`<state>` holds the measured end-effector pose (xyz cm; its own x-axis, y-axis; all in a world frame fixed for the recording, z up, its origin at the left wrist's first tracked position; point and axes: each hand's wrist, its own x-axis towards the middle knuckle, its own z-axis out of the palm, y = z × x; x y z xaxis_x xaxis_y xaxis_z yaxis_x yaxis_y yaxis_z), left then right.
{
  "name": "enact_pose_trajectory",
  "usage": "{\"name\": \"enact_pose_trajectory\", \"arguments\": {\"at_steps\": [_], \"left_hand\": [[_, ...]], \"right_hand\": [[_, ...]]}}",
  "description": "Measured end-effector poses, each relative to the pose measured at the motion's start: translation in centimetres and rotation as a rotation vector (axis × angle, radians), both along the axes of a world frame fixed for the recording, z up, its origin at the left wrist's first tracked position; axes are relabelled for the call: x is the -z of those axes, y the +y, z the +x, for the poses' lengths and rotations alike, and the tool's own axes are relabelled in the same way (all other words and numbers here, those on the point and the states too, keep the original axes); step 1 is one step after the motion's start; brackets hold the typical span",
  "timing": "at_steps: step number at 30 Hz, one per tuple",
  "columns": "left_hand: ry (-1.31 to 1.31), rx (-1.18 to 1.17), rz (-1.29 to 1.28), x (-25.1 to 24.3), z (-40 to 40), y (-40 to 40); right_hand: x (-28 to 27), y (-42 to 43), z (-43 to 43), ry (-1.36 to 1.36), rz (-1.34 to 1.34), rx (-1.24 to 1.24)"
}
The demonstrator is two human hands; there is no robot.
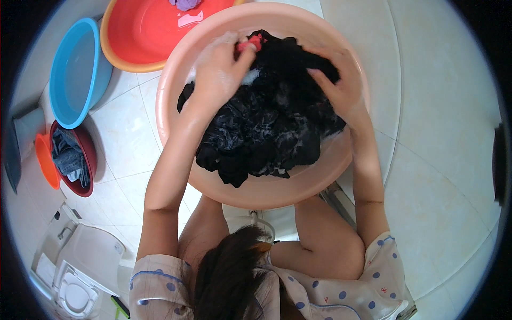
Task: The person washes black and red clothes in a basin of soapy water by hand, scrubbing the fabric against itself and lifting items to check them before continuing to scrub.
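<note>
A pink plastic basin (340,164) stands before me with a soaked black garment (276,108) bunched inside it. My left hand (218,68) is at the basin's far left, its thumb and fingers on a small red piece, apparently fabric (255,43); whether it is part of the black garment I cannot tell. Over the right side of the cloth, my right hand (346,86) has thumb and fingers around a fold of it. White suds (251,77) show by my left hand and along the cloth's edges.
A red basin (140,36) with a purple cloth (186,3) stands at the upper left. Beside it is a blue basin (74,76), then a dark red tub (91,160) holding denim (69,150). A white toilet (78,294) is lower left; a tiled wall (440,120) flanks the right.
</note>
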<state>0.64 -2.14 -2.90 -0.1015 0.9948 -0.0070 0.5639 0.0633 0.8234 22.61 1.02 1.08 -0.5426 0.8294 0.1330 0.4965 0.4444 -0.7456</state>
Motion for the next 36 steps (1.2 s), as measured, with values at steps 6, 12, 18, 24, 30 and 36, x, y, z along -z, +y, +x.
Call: {"name": "enact_pose_trajectory", "arguments": {"at_steps": [6, 12, 18, 24, 30, 36], "left_hand": [[0.448, 0.209, 0.058, 6.6, 3.2, 0.8], [0.515, 0.186, 0.039, 9.6, 3.6, -0.3], [0.433, 0.354, -0.293, 10.0, 3.2, -0.3], [0.27, 0.468, -0.42, 11.3, 3.7, 0.4], [0.255, 0.624, -0.609, 10.7, 2.8, -0.2], [-0.333, 0.588, -0.632, 10.4, 2.7, -1.8]], "right_hand": [[7.9, 1.6, -1.8, -0.381, 0.278, -0.148], [11.2, 2.2, -1.4, -0.533, -0.064, -0.053], [14.1, 2.0, -0.8, -0.455, -0.43, 0.006], [19.5, 1.0, 4.6, -0.464, -0.666, -0.147], [15.4, -2.3, 4.5, -0.25, -0.758, -0.339], [10.2, -4.9, 4.4, -0.235, -0.539, -0.291]]}}
